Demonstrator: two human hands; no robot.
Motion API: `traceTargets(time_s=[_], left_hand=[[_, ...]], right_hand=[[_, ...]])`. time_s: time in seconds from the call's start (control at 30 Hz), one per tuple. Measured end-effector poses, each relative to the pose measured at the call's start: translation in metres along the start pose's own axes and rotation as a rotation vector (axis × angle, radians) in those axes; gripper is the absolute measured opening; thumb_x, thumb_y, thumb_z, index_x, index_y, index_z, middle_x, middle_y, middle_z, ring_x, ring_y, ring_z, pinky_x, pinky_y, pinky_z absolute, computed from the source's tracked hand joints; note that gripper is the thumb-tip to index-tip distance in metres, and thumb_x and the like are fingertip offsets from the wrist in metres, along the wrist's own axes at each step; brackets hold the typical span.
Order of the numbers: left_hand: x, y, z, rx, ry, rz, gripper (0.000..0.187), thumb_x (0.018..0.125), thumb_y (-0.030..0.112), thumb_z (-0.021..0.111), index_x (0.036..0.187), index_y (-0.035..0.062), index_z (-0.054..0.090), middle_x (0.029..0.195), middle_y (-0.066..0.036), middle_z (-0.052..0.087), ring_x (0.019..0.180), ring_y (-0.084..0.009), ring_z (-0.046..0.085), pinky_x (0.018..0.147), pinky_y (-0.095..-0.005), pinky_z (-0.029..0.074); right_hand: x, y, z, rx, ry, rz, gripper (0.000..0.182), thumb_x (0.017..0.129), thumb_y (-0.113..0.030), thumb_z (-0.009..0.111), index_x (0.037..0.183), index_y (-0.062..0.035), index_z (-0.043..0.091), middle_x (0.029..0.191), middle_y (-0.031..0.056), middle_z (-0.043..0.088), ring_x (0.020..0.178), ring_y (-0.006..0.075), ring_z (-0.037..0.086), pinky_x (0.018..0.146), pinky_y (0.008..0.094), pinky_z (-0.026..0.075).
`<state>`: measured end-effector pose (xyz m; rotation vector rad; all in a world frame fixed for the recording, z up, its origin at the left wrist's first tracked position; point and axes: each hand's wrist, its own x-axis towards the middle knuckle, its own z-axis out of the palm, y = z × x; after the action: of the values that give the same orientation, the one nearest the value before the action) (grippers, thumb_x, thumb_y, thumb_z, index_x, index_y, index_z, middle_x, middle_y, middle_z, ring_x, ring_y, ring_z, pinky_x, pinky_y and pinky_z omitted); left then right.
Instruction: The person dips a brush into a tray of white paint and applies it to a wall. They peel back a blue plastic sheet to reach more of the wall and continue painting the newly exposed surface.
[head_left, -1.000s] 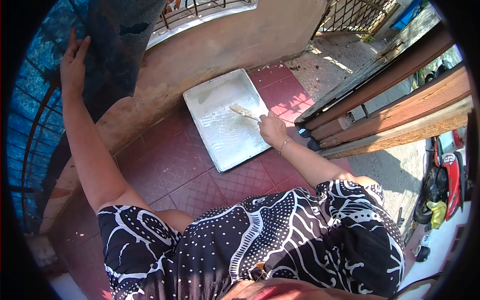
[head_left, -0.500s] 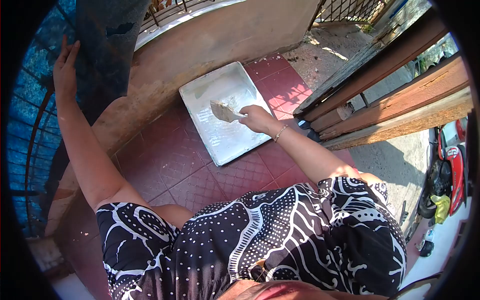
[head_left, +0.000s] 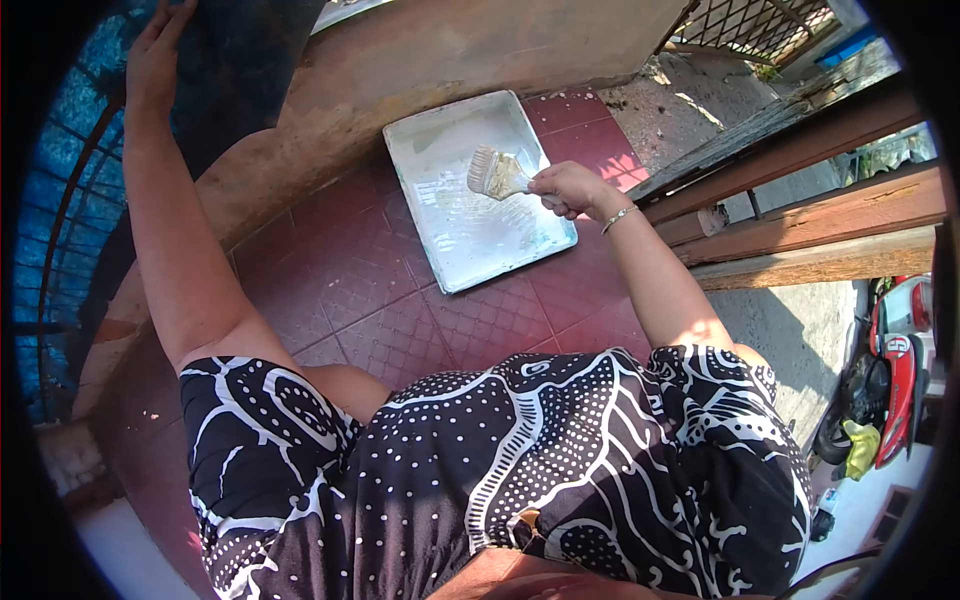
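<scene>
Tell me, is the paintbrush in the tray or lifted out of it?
Lifted out: the right hand holds the paintbrush above the white tray, its bristles apparently clear of the floor.

Single head cam on you, fisheye, looking steeply down over your torso at the tiled floor. Paint tray sits far-centre, wall beyond it, wooden beams far right. No second view.

a red tiled floor carries a white paint tray, close to the wall.
</scene>
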<state>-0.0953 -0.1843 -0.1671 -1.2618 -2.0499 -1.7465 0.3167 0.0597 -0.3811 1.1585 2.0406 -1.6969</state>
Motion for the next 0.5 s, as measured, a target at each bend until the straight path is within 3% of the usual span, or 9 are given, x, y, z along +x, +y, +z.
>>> traceTargets(time_s=[0.07,0.13,0.17,0.23,0.27,0.33,0.4,0.47,0.5], left_hand=[[-0.006,0.005,0.004,-0.038,-0.019,-0.011,0.052,0.089,0.024,0.061,0.134,0.0012,0.047,0.144,-0.008,0.04,0.132,-0.0174,0.036,0.108,-0.0278,0.024],[-0.02,0.025,0.01,-0.114,-0.013,0.02,0.019,0.088,0.02,0.061,0.081,0.002,0.062,0.072,-0.002,0.054,0.068,-0.0123,0.051,0.06,-0.0297,0.04],[-0.018,0.023,0.004,-0.108,-0.007,0.014,0.019,0.088,0.02,0.061,0.081,0.002,0.062,0.072,-0.002,0.054,0.068,-0.0123,0.051,0.06,-0.0297,0.04],[-0.014,0.023,-0.002,-0.205,-0.081,-0.191,0.034,0.083,0.025,0.066,0.096,-0.005,0.06,0.142,-0.027,0.034,0.074,-0.0166,0.044,0.086,-0.0345,0.038],[-0.015,0.022,-0.001,-0.203,-0.075,-0.194,0.034,0.083,0.025,0.066,0.096,-0.005,0.06,0.142,-0.027,0.034,0.074,-0.0166,0.044,0.086,-0.0345,0.038],[-0.022,0.027,0.01,-0.217,0.056,0.032,0.016,0.088,0.021,0.061,0.088,0.0049,0.064,0.075,0.001,0.056,0.068,-0.011,0.052,0.062,-0.0264,0.04],[-0.026,0.035,0.008,-0.207,0.027,-0.022,0.017,0.088,0.021,0.061,0.088,0.0049,0.063,0.076,0.0,0.057,0.069,-0.011,0.052,0.063,-0.0253,0.041],[-0.026,0.035,0.004,-0.198,0.001,-0.071,0.017,0.088,0.022,0.061,0.089,0.0049,0.062,0.076,0.0,0.058,0.07,-0.011,0.053,0.064,-0.0241,0.041],[-0.026,0.033,0.003,-0.163,-0.007,-0.054,0.017,0.088,0.022,0.061,0.087,0.0053,0.062,0.076,0.0,0.058,0.071,-0.0111,0.053,0.064,-0.0244,0.041]], right_hand=[[-0.004,-0.002,-0.002,0.255,-0.059,0.081,0.018,0.091,-0.022,0.056,0.09,-0.0042,0.059,0.059,-0.0007,0.049,0.042,0.006,0.038,0.036,0.0213,0.026],[-0.001,0.002,-0.012,0.292,-0.127,0.084,0.024,0.09,-0.023,0.054,0.1,-0.0027,0.062,0.062,-0.0003,0.052,0.045,0.0061,0.039,0.039,0.0227,0.028],[0.002,0.004,-0.015,0.322,-0.126,0.097,0.024,0.091,-0.023,0.054,0.101,-0.0027,0.062,0.061,-0.0008,0.051,0.045,0.006,0.039,0.039,0.0223,0.027],[0.006,0.006,-0.022,0.371,-0.172,0.107,0.025,0.091,-0.023,0.054,0.102,-0.0028,0.062,0.06,-0.0021,0.048,0.044,0.006,0.039,0.039,0.022,0.028],[0.006,0.002,-0.02,0.365,-0.175,0.108,0.025,0.091,-0.023,0.054,0.102,-0.0028,0.062,0.06,-0.0021,0.048,0.044,0.006,0.039,0.039,0.022,0.028],[0.002,-0.006,-0.018,0.256,-0.084,0.118,0.025,0.091,-0.024,0.054,0.101,-0.0032,0.062,0.058,-0.0027,0.046,0.043,0.0072,0.038,0.039,0.0233,0.029],[0.013,-0.003,-0.014,0.174,-0.008,0.105,0.024,0.088,-0.024,0.057,0.096,-0.0018,0.065,0.059,0.0006,0.051,0.043,0.0106,0.044,0.039,0.027,0.035],[0.025,-0.003,-0.01,-0.309,0.137,0.061,0.027,0.083,-0.025,0.063,0.089,0.0008,0.066,0.064,0.0058,0.057,0.048,0.013,0.051,0.042,0.0293,0.041],[0.03,-0.004,-0.005,-0.468,0.193,0.069,0.026,0.077,-0.022,0.065,0.085,0.0027,0.066,0.075,0.0144,0.065,0.061,0.0227,0.063,0.055,0.0358,0.05]])
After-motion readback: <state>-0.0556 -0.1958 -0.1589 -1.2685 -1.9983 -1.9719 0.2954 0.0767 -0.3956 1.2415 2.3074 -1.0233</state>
